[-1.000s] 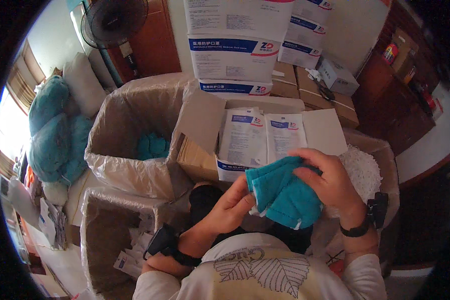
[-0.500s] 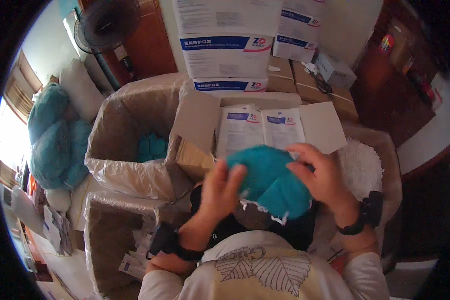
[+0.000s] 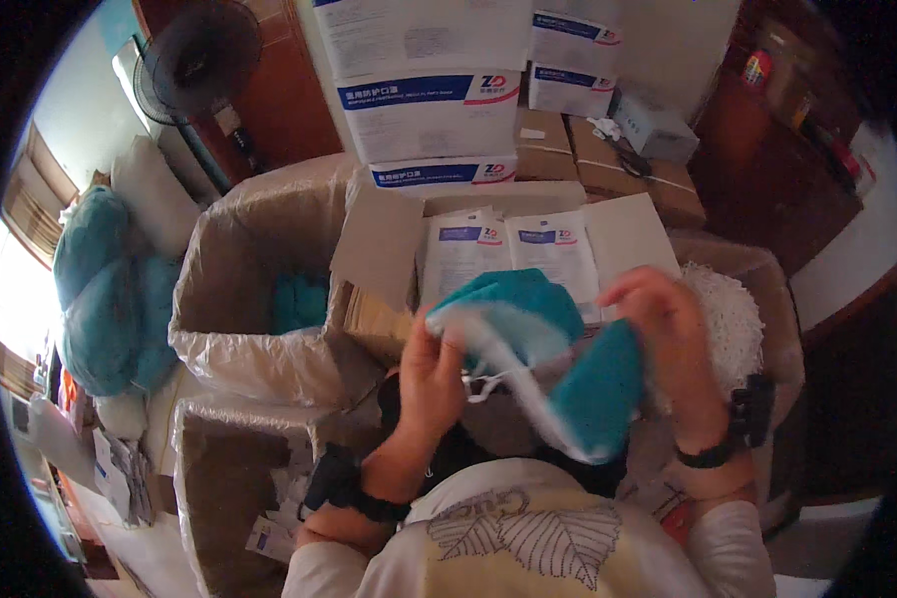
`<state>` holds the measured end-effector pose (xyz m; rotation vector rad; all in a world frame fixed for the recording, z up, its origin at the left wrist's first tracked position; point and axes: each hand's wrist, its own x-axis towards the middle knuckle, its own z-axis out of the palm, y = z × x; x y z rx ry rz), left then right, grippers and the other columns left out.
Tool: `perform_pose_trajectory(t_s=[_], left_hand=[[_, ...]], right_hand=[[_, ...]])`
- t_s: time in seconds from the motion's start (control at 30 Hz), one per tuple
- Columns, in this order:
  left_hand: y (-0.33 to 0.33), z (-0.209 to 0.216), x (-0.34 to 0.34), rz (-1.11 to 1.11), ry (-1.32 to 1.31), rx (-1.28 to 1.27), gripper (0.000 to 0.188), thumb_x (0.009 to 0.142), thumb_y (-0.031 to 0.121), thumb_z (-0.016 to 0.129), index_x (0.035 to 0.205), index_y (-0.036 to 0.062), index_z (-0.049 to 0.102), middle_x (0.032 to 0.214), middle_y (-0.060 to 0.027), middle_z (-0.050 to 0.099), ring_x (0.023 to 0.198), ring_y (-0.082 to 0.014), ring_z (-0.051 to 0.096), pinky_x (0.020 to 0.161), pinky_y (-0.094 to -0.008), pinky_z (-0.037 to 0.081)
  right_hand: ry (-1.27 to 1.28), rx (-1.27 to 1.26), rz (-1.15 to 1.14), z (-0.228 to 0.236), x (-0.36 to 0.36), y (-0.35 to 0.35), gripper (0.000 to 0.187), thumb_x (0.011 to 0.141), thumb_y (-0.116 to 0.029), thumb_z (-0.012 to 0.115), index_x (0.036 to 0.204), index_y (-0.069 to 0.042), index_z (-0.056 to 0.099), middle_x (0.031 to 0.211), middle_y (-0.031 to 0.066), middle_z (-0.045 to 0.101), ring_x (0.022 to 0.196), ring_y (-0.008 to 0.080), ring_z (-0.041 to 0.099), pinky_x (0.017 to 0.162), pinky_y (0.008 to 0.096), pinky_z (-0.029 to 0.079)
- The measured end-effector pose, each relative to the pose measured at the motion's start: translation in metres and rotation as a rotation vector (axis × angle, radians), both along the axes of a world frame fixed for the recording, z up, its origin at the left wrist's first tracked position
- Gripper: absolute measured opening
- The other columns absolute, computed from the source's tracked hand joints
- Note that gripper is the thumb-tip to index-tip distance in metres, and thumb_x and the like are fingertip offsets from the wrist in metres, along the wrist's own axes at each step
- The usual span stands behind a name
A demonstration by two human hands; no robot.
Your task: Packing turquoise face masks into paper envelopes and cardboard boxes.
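A teal face mask [image 3: 520, 295] is spread between my hands above my lap, its white inner side partly turned toward me and smeared by motion. My left hand [image 3: 434, 384] pinches its left edge between thumb and fingers. At the right part of the mask, my right hand [image 3: 673, 344] is closed against its upper edge, with the index finger lifted off; its thumb is hard to see. White ear loops [image 3: 483, 385] dangle beside my left fingers. Just beyond the mask stands an open carton [image 3: 628, 239] with white printed packets [image 3: 458, 254] upright in it.
Left of the carton, a plastic-lined box [image 3: 254, 354] holds teal masks [image 3: 299, 303]. Nearer, another lined box [image 3: 239, 448] contains packets. White strips [image 3: 723, 324] fill a box at right. Stacked white cartons [image 3: 429, 120] rise behind; a fan [image 3: 199, 60] stands at far left.
The mask has been tipped and opened out, so its white inside now shows. My right hand has moved slightly right and its index finger has lifted. The view has shifted a little.
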<state>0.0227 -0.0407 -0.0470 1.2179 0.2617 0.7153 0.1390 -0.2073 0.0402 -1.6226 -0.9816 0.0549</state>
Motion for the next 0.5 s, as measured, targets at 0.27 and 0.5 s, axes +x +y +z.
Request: perform_pose_trajectory(t_s=[0.27,0.5], left_hand=[[-0.031,0.001,-0.006,-0.070,-0.045,-0.235,0.031,0.094,0.022,0.034,0.120,0.0060,0.036,0.115,-0.0084,0.048,0.104,-0.0174,0.050,0.087,-0.0312,0.043],[-0.037,-0.012,-0.011,-0.143,-0.044,-0.322,0.039,0.094,0.028,0.033,0.126,0.0073,0.029,0.125,-0.0099,0.040,0.113,-0.0216,0.044,0.093,-0.0348,0.037]], right_hand=[[-0.323,-0.176,-0.226,-0.016,-0.010,0.042,0.019,0.079,-0.022,0.059,0.094,-0.010,0.057,0.074,0.0109,0.061,0.063,0.0273,0.059,0.056,0.0331,0.047],[-0.383,-0.133,-0.237,-0.022,-0.009,0.050,0.017,0.079,-0.020,0.060,0.091,-0.009,0.057,0.076,0.0118,0.062,0.066,0.0285,0.060,0.057,0.0345,0.047]])
